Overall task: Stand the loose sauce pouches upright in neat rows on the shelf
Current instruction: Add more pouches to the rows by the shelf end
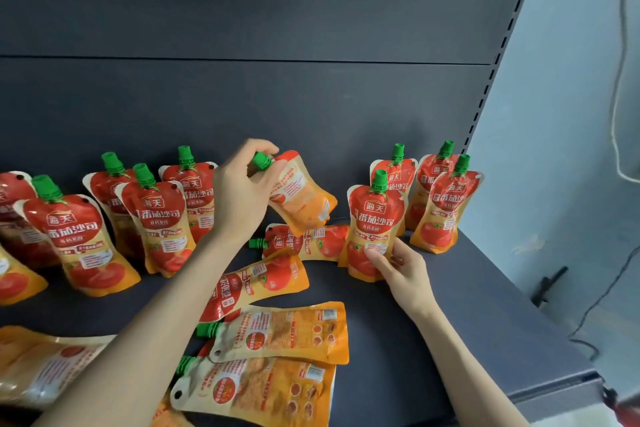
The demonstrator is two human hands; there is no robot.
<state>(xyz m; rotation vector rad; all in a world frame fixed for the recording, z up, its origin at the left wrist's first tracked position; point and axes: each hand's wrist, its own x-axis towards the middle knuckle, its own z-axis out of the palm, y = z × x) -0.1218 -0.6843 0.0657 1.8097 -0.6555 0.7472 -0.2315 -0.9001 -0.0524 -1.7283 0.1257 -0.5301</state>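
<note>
My left arm reaches up from the lower left of the frame, and my left hand (244, 194) curls round the green screw cap (261, 161) of a red-and-orange plastic sauce pouch (303, 196), holding it tilted at centre frame. My right arm comes in from the lower right, where my right hand (403, 269) pinches the lower edge of an upright pouch (375, 218) standing on the dark grey metal shelf (450, 305). Flat pouches (280, 333) lie at lower centre.
</note>
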